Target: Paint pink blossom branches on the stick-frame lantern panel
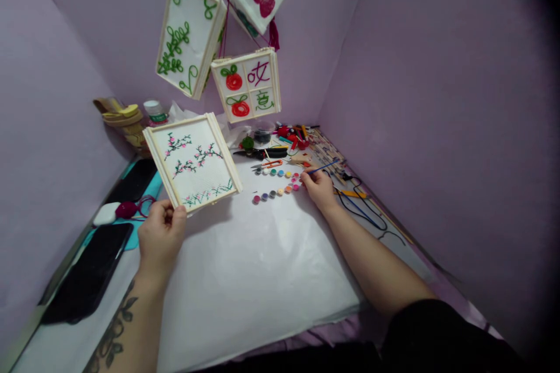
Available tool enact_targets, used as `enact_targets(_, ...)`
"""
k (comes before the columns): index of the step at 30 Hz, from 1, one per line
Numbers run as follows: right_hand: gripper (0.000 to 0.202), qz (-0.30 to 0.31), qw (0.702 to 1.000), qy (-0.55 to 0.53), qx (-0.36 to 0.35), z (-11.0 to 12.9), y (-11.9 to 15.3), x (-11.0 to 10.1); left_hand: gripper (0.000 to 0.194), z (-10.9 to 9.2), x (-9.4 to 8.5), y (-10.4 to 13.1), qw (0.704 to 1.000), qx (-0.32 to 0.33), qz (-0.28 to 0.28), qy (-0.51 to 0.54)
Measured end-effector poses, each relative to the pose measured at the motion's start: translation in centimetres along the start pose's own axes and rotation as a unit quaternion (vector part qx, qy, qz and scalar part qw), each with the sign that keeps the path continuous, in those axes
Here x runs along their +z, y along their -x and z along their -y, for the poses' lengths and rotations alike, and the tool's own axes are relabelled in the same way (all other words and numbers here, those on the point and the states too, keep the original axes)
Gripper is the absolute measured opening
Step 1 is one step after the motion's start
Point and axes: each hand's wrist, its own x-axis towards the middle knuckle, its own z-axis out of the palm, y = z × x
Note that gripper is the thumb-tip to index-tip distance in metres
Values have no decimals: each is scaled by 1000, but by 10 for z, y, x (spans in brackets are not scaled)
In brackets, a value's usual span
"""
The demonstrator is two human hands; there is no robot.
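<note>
My left hand (161, 233) is closed on the lower left corner of a wood-framed lantern (192, 166), tilted above the table. Pink blossoms on dark branches and a green pattern along the bottom cover its white panel. Over the paint pots my right hand (320, 189) pinches a thin blue paintbrush (326, 166), its tip end hidden by the fingers. Two rows of small paint pots (280, 192) in many colours lie beside and under that hand.
Decorated lanterns (188, 35) hang on purple cords above the table (262, 280). Orange-handled scissors (268, 165), black pliers (266, 153) and thin sticks (321, 148) lie at the back. A black cable (371, 215) curls at right. A dark phone (90, 274) rests at left.
</note>
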Motion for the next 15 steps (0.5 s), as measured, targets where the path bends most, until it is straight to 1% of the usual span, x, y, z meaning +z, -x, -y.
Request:
enact_targets(5, 25, -14, 1000, 3, 13, -3, -1, 0, 33, 0, 1, 0, 1000, -2, 2, 2)
enact_targets(8, 26, -5, 1000, -2, 10, -5, -2, 1, 33, -2, 1, -1, 1000, 0, -1, 1)
enact_targets(12, 27, -17, 999, -20, 20, -8, -2, 2, 32, -3, -1, -1, 1000, 0, -2, 5)
enact_targets(15, 26, -9, 999, -23, 26, -8, -3, 2, 31, -2, -1, -1, 1000, 1, -3, 5)
